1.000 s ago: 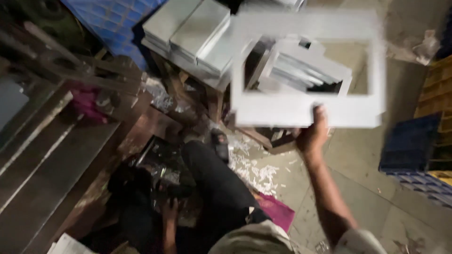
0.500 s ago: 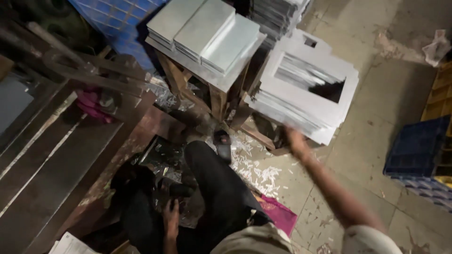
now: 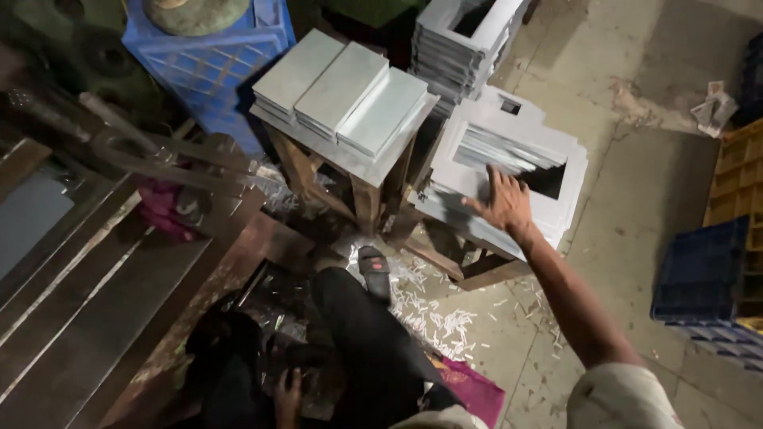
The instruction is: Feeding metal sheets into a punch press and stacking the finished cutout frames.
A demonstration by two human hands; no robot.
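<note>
Concrete floor (image 3: 636, 238) underfoot, dusty, littered with pale metal offcuts (image 3: 433, 318) by the sandalled foot (image 3: 375, 272). Dark machine bed (image 3: 87, 318) filling the left side, long and slanted. Blue crate (image 3: 211, 67) at top left, another dark blue crate (image 3: 699, 274) at right edge. Wooden stool (image 3: 350, 171) in the middle carrying three stacks of plain grey sheets (image 3: 342, 91). Beside it to the right, low pile of cut-out frames (image 3: 485, 191) on a wooden base, taller pile behind at top. A second ago, one frame held up in the air by the right hand; now that frame lying flat on top of the low pile, so this piece put down and added to the pile. Right hand (image 3: 502, 202) spread flat, fingers open, palm resting on the top frame's near edge, gripping nothing. Left hand (image 3: 288, 395) low by the lap in shadow, curled near dark machine parts, grip impossible to tell. Pink rag (image 3: 473, 389) near the knee.
</note>
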